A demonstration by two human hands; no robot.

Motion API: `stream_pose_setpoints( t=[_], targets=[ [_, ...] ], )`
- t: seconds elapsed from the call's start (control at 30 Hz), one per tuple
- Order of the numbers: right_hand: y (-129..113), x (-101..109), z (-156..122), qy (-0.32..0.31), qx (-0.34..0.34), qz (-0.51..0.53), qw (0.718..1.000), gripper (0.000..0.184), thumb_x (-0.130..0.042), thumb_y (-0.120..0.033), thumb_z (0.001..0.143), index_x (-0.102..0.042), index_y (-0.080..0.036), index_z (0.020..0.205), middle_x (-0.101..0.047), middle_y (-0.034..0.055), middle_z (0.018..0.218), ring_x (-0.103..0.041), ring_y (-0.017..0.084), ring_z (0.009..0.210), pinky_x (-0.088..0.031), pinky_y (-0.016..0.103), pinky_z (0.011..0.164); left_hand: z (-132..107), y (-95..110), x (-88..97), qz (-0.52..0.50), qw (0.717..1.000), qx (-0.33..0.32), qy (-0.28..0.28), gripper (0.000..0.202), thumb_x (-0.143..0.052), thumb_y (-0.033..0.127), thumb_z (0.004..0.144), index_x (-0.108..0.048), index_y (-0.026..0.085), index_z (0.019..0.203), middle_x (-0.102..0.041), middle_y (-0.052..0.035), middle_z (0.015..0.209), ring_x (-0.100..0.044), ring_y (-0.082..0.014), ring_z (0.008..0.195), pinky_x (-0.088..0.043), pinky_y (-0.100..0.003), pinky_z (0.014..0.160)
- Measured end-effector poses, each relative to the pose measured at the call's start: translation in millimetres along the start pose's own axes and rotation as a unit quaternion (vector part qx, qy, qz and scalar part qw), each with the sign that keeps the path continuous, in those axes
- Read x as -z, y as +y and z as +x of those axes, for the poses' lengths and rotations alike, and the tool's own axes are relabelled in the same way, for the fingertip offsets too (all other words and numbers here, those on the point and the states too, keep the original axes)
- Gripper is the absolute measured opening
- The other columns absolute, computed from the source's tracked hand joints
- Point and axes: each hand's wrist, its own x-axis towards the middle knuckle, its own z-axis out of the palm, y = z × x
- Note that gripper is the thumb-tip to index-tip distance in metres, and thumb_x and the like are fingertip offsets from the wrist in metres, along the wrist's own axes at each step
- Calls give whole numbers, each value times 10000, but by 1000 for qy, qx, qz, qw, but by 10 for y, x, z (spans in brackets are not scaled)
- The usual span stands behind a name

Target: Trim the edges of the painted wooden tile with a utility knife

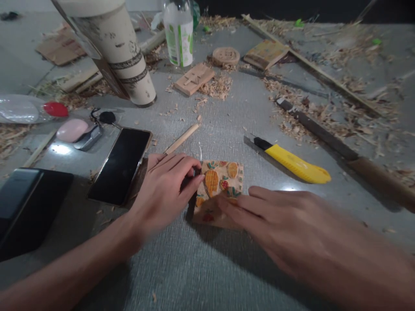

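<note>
A small flat block covered in fruit-patterned paper [220, 181] lies on the grey table [201, 268] in front of me. My left hand [165, 190] rests at its left edge, fingers curled and pinched around something small and dark that I cannot make out. My right hand [275, 216] lies flat over the block's lower right corner, fingers stretched out and pressing on it. A thin wooden stick [182, 138] lies just behind my left hand.
A yellow utility knife [292, 162] lies right of the block, a wood-handled tool [340, 149] beyond it. A phone [121, 166] and a black box [29, 207] sit to the left. Wood shavings, carved wooden pieces [194, 78], a bottle [178, 34] and a paper cup [123, 56] fill the back.
</note>
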Motion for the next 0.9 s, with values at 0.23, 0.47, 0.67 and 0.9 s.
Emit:
stream_pose_setpoints(
  t=[0.23, 0.47, 0.67, 0.9],
  targets=[
    [88, 39, 29, -1, 30, 28, 999, 526, -506, 18, 897, -709, -248, 1303, -821, 14, 1135, -768, 218, 952, -625, 368, 785, 10, 7, -1, -9, 1000, 0, 3, 25, -682, 215, 1045, -688, 234, 1059, -756, 2, 951, -698, -233, 901, -365, -453, 929],
    [49, -8, -25, -22, 38, -48, 998, 316, -577, -74, 950, -755, -214, 1170, -803, 49, 1036, -709, 220, 833, -583, 353, 712, -11, 21, 9, 3, 1000, -2, 13, 70, -689, 159, 1040, -694, 223, 1071, -724, 32, 928, -692, -194, 898, -375, -423, 945],
    [8, -11, -30, -33, 38, -67, 997, 279, -589, -119, 988, -777, -195, 1181, -799, 83, 1051, -704, 225, 836, -587, 352, 716, -5, 49, 11, -2, 1000, -4, 24, 82, -697, 135, 1004, -697, 211, 1037, -705, 34, 896, -695, -190, 883, -375, -434, 955],
    [9, -34, -43, -23, 33, -54, 998, 356, -583, -118, 991, -768, -227, 1275, -810, 82, 1074, -718, 245, 851, -594, 380, 718, -16, 66, 14, -10, 1000, 1, 23, 129, -733, 126, 955, -688, 207, 1044, -699, 35, 894, -689, -197, 872, -378, -439, 942]
  ],
)
